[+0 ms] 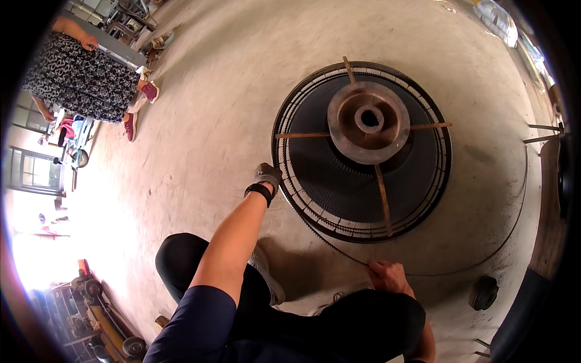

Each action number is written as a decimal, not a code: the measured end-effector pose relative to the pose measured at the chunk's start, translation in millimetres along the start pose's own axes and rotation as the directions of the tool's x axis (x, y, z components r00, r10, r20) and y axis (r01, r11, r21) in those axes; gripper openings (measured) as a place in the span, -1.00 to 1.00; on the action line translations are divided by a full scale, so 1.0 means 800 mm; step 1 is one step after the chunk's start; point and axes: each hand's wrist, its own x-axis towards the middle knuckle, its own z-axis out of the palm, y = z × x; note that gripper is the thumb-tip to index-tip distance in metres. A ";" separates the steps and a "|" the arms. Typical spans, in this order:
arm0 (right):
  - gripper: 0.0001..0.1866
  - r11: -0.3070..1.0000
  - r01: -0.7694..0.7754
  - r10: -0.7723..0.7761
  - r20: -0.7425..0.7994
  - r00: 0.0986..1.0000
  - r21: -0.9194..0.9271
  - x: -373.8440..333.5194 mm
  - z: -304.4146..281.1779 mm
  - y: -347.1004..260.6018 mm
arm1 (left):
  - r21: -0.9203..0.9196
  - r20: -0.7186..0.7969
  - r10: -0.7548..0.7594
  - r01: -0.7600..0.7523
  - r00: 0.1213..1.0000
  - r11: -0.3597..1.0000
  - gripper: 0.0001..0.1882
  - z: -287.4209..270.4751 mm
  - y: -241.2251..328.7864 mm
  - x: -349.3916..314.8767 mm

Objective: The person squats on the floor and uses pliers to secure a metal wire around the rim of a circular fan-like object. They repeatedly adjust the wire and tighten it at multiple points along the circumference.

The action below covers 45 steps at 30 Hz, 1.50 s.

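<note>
Right hand (389,277) gripping dark strip (340,251), gloved left hand (268,175) at coil (311,175), grip unclear, concrete floor (212,103), bright window (39,171)

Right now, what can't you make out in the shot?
All head view:
Left hand: fingertips, hidden by its own back.
Right hand: exact finger placement on the toothed strip, hidden by the hand itself.
Right forearm: partly behind the knee.
Co-worker: head, cut off by the dark picture edge.

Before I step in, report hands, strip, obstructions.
Gloved left hand at left rim of reel. Right hand gripping toothed strip, trailing off right. Dark round object near strip, not touching.
</note>
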 end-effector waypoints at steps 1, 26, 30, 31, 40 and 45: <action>-0.91 1.000 0.001 -0.001 0.028 1.000 0.019 -0.002 0.005 0.001 | 0.112 -0.005 0.093 -0.092 0.996 0.989 -0.69 0.001 -0.018 0.003; -0.71 0.943 -0.331 0.331 -0.026 0.943 -0.017 -0.072 0.039 0.058 | 0.054 -0.435 0.795 -0.869 0.423 0.492 -0.40 0.035 0.374 -0.317; -0.68 0.958 -0.284 0.286 -0.032 0.958 0.049 -0.071 0.042 0.053 | -0.064 -0.046 0.709 -0.710 0.704 0.701 -0.46 0.008 0.386 -0.284; -0.68 0.960 -0.272 0.275 -0.047 0.960 0.069 -0.073 0.045 0.056 | -0.032 -0.079 0.727 -0.730 0.683 0.682 -0.47 0.013 0.387 -0.281; -0.67 0.925 -0.355 0.361 -0.016 0.933 0.136 -0.093 0.026 0.065 | 0.086 -0.120 0.799 -0.796 0.589 0.599 -0.46 0.022 0.371 -0.267; -0.64 0.909 -0.380 0.390 -0.027 0.920 0.170 -0.098 0.025 0.065 | 0.170 -0.078 0.838 -0.821 0.540 0.545 -0.46 0.016 0.357 -0.270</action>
